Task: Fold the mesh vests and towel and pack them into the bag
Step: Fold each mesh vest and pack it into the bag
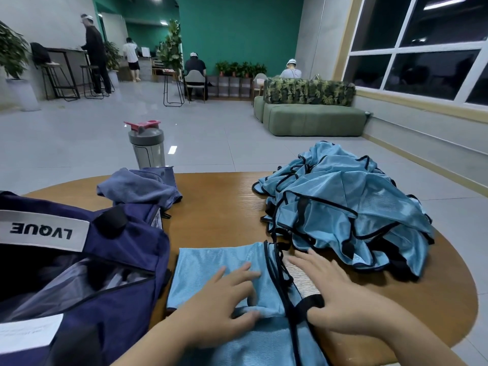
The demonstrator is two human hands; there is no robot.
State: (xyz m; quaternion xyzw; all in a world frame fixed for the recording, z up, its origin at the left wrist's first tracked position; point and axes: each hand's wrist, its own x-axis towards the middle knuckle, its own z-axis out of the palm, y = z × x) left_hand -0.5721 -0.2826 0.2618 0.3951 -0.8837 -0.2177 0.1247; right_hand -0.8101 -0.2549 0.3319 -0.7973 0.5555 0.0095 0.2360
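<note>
A mesh vest (pixel 211 262), light blue with black trim, lies flat on the near edge of a round wooden counter (pixel 224 207), directly in front of the person. It is partly folded. Its long axis runs from the near edge away toward the room, and its black-edged side, with a black strap loop, faces right.

The left hand (pixel 224 299) rests on the vest with fingers spread, the thumb pressing a raised fold of fabric. The right hand (pixel 332 294) lies flat with fingers straight, partly on bare wood just right of the vest, its thumb touching the black strap. The two hands are apart, one on either side of the trimmed edge, and neither grips anything.

To the right, touching the vest's far corner, sits a heaped pile of vests (pixel 343 207) in the same blue mesh, tangled and unfolded, crowding the right hand. To the left, a navy bag (pixel 118 260) stands open, its mouth toward the person, a white label reading LVQUE upside down on its flap; its side sits just beside the vest's left edge. Behind the bag, a blue-grey towel (pixel 142 186) lies crumpled, partly draped on the bag. Past the towel stands a clear shaker bottle (pixel 148 146) with a grey lid and red cap.

Beyond are a tiled floor, a green sofa (pixel 311 114), dark windows, potted plants and several people well away.
</note>
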